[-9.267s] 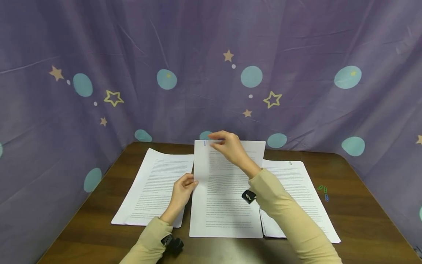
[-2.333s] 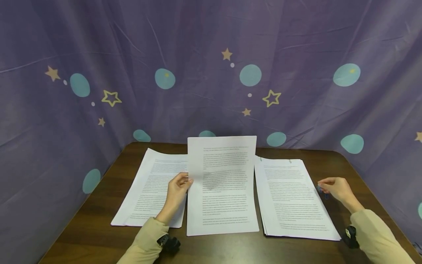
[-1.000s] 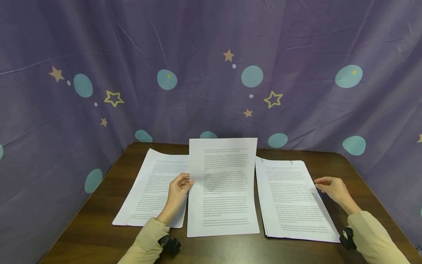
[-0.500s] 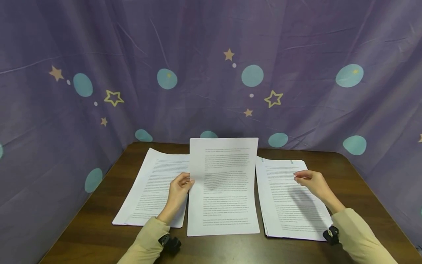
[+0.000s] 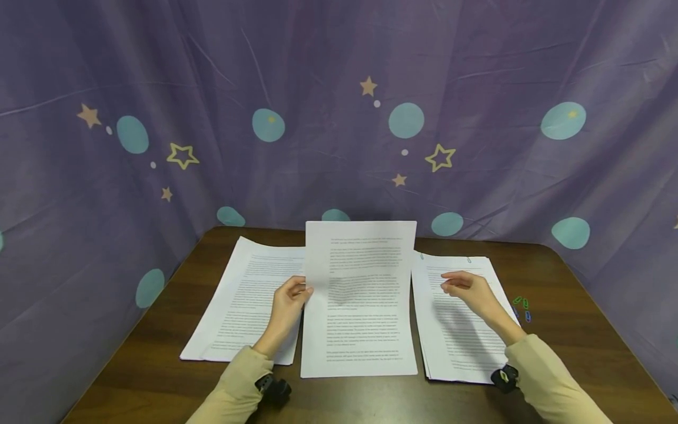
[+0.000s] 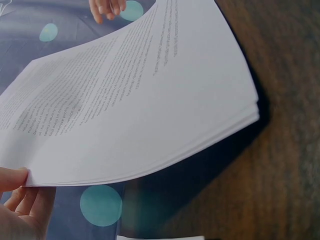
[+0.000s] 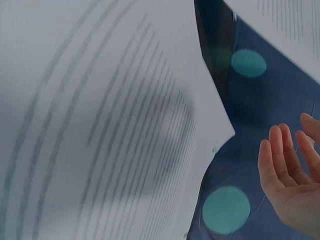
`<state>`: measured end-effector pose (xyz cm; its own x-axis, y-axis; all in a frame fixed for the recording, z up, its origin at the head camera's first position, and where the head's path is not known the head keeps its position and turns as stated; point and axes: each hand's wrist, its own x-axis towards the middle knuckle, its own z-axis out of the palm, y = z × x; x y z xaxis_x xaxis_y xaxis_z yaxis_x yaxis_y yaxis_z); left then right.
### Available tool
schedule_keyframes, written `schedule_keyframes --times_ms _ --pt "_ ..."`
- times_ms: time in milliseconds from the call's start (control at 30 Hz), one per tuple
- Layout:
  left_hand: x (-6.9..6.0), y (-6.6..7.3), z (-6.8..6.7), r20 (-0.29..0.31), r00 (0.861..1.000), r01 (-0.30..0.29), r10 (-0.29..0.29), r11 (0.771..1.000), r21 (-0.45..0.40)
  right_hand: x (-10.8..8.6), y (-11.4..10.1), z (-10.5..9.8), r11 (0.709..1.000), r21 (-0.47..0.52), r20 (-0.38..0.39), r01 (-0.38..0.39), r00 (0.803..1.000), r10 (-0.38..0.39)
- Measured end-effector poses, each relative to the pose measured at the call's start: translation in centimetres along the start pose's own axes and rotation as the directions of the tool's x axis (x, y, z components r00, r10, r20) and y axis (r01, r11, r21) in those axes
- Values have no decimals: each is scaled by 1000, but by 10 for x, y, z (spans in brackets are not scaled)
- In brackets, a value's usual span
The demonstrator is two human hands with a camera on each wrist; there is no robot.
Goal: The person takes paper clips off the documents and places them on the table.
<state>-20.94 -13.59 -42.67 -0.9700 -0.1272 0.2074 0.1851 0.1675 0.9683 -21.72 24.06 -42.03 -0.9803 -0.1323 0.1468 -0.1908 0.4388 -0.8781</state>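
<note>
My left hand (image 5: 287, 303) pinches the left edge of a sheaf of printed paper (image 5: 360, 294), standing it upright and slightly bowed at the middle of the table. In the left wrist view its edge shows several sheets. No clip shows on its top edge. My right hand (image 5: 471, 291) is raised over the right-hand pile of printed sheets (image 5: 436, 347). Its thumb and index finger pinch what seems a small paper clip (image 7: 298, 149), a thin outline whose colour I cannot make out. Two paper clips sit on that pile's top edge, at left (image 5: 421, 256) and right (image 5: 468, 260).
Loose paper clips lie right of the right-hand pile: two green (image 5: 525, 303) and a blue one (image 5: 527, 316), with another blue one (image 5: 515, 312) at the paper's edge. A left pile of printed sheets (image 5: 249, 300) lies on the brown table (image 5: 132, 365). A purple curtain (image 5: 339, 171) hangs behind.
Over the last second my right hand has left the loose clips and moved left over the right-hand pile. Earlier, a clipped sheaf moved onto that pile. My left hand keeps its grip.
</note>
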Motion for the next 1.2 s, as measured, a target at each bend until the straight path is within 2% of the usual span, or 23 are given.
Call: schedule_keyframes --times_ms 300,467,600,767,967,1200 --pt "4 -1 1 5 999 50 -51 999 14 6 -8 29 984 172 66 -41 997 30" --pt "8 -2 1 22 997 73 -73 997 10 7 -13 43 970 222 130 -96 989 68" --pt "13 -2 2 31 995 96 -96 995 17 9 -15 49 964 228 155 -133 983 99" --pt "20 -4 2 43 988 149 -149 989 13 13 -15 57 956 238 128 -172 981 145" --pt "30 -12 3 99 967 235 -236 972 20 17 -16 65 945 250 85 -211 977 196" --pt "37 -22 6 128 953 269 -274 961 58 19 -16 69 940 236 67 -248 969 239"
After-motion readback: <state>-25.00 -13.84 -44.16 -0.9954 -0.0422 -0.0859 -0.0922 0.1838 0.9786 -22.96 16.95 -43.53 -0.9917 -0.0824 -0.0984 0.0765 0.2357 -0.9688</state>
